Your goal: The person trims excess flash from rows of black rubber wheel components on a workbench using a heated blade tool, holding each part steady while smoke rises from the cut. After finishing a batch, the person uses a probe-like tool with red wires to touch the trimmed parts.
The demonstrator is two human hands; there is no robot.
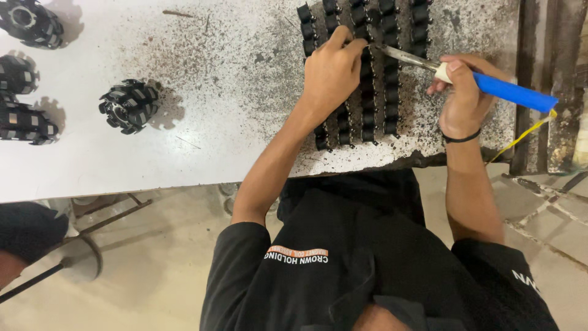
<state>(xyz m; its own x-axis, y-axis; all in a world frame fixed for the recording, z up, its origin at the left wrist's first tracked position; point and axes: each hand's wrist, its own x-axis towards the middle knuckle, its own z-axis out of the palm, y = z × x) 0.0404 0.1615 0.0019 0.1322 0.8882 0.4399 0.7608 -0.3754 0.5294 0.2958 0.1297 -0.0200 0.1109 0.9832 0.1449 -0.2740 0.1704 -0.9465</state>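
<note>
left hand: my left hand (331, 70) lies flat-ish on the rows of small black parts (367, 79), fingers bent down, fingertips (352, 44) pressing one row near its top end. Pinning rather than wrapping; can't tell if anything is pinched under the fingers.

right hand: my right hand (462, 92) is closed around the soldering iron (490, 86), fingers curled tight on the pale collar where the blue handle begins. A black band sits on that wrist.

soldering iron: blue handle sticks out to the right past my hand, metal shaft points left, tip right beside my left fingertips, on the row I'm pressing. A yellow cord (520, 138) trails off the handle end, down over the table edge.

black parts: several long strips laid side by side, running away from me, on the right part of the table. My left hand covers the middle of two or three strips.

table: white table (184, 153), top speckled with dark flecks, densest around the strips. Near edge is chipped just below the strips.

round assemblies: round black toothed assemblies (128, 105) well apart to the left, one alone mid-table, three more at the far left edge, partly cut off.

other: my black shirt fills the bottom; tiled floor below the table.
</note>
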